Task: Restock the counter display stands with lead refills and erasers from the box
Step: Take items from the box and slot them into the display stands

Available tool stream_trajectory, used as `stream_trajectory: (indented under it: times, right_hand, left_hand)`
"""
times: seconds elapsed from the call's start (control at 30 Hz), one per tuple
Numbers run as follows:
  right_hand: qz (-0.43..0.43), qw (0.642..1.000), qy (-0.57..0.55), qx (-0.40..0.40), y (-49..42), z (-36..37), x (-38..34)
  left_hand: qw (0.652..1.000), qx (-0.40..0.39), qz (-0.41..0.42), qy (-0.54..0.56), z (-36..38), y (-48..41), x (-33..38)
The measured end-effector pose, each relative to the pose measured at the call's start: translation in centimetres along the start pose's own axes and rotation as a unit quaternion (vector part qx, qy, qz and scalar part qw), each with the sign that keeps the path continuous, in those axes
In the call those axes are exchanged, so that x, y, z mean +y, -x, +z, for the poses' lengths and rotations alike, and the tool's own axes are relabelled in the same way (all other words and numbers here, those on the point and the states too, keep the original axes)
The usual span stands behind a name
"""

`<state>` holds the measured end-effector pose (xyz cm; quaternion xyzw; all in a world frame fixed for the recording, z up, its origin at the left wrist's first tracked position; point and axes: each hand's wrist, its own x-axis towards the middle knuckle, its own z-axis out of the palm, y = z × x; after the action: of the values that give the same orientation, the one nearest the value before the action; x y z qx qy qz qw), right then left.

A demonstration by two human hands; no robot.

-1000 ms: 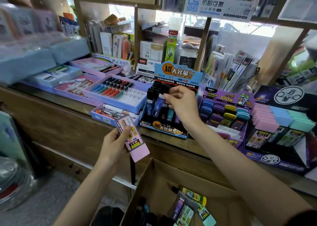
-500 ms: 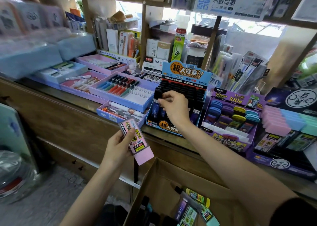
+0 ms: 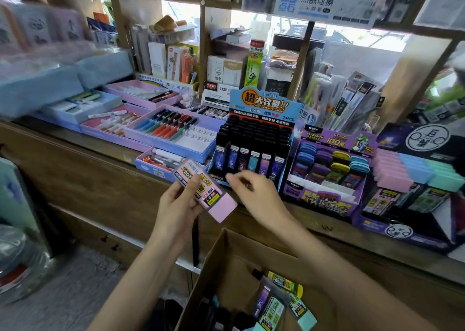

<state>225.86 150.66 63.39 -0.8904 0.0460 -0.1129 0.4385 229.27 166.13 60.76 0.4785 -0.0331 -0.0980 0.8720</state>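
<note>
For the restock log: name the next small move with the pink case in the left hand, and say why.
Probably pass the pink case from the left hand to the right hand, which looks empty and lies right beside it. Matching pink cases stand in the far-right display, on the right arm's side, so that hand likely reaches them more easily.
</note>
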Motion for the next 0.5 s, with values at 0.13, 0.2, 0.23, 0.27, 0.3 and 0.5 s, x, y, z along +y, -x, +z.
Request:
stream_trajectory:
  times: [0.13, 0.2, 0.23, 0.27, 0.3, 0.5]
  right_hand:
    - [0.054, 0.985, -0.154, -0.048, 3.8, -1.1, 1.6]
    - [0.093, 0.959, -0.265, -0.031, 5.0, -1.8, 2.2]
    - [0.103, 0.947, -0.305, -0.005, 5.5, -2.5, 2.6]
    - [0.112, 0.933, -0.342, 0.022, 6.0, -3.2, 3.0]
    - [0.118, 0.917, -0.377, 0.046, 6.5, -4.2, 3.3]
    - [0.100, 0.882, -0.418, 0.193, 8.2, -12.4, 5.5]
  left_hand:
    - [0.998, -0.025, -0.017, 0.061, 2.8, 0.4, -0.6]
    - [0.996, -0.041, -0.029, 0.076, 4.5, 0.7, -1.3]
    - [0.995, -0.051, -0.035, 0.077, 5.3, 0.9, -1.7]
    - [0.995, -0.062, -0.040, 0.074, 6.1, 1.0, -2.2]
    - [0.994, -0.072, -0.044, 0.067, 6.8, 1.2, -2.6]
    - [0.978, -0.182, -0.057, -0.085, 11.2, 2.4, -5.7]
